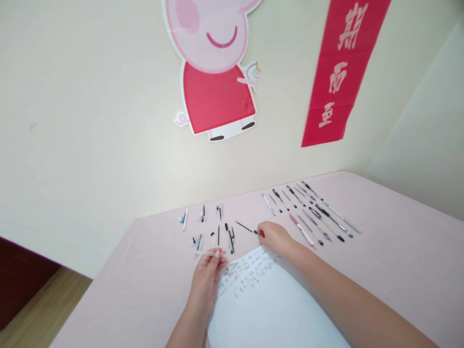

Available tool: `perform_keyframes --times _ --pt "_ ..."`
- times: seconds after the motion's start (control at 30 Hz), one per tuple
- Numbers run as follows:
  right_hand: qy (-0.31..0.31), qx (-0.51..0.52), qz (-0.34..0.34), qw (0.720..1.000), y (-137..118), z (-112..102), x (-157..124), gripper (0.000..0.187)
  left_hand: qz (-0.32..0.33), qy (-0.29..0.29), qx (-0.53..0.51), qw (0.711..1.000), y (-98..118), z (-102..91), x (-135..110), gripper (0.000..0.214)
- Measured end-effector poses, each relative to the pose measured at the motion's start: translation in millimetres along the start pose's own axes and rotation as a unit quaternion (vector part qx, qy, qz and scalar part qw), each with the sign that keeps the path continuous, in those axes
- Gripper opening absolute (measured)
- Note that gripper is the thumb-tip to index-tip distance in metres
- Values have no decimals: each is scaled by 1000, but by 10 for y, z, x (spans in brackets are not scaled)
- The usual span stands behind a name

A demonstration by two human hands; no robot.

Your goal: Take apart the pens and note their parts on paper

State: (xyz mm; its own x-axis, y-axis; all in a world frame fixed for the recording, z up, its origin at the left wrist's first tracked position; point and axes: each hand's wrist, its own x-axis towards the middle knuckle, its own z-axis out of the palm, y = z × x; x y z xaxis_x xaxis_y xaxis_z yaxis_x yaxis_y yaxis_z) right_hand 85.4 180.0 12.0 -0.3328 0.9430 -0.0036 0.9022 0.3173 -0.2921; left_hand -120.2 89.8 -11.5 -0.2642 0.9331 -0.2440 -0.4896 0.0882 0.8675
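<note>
My left hand (212,266) is closed, pinching a clear pen barrel (203,253) that points left above the pink tabletop. My right hand (273,235) is closed too, its fingertips low at the top edge of a white paper sheet (275,299) with handwriting. A thin black pen refill (243,225) and a small black piece (255,232) lie right beside those fingertips. Whatever the right fingers pinch is hidden. Between the hands and just left lie a black pen (229,239), another dark refill (218,235) and a small black cap (212,234).
Several pens, some with black caps, lie in two slanted rows on the right of the table (398,270), among them a pink-and-white pen (302,231). Small groups of pen parts (203,213) lie at the back left. A wall (108,145) stands behind.
</note>
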Motion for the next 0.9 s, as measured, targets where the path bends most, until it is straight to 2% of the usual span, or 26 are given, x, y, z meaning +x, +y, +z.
perform_keyframes --times 0.2,0.6,0.8,0.9 --pt "7 -53 3 999 -51 35 -17 20 0 2 -9 1000 8 11 -7 14" --pt "-10 -67 14 998 -54 13 -14 20 0 12 -35 999 -3 -3 8 13" --pt "30 -3 1 1000 -19 -28 -10 15 8 17 -39 999 41 23 -16 12" --pt "31 61 -50 996 -22 -73 -15 13 21 20 -51 998 67 20 -17 12"
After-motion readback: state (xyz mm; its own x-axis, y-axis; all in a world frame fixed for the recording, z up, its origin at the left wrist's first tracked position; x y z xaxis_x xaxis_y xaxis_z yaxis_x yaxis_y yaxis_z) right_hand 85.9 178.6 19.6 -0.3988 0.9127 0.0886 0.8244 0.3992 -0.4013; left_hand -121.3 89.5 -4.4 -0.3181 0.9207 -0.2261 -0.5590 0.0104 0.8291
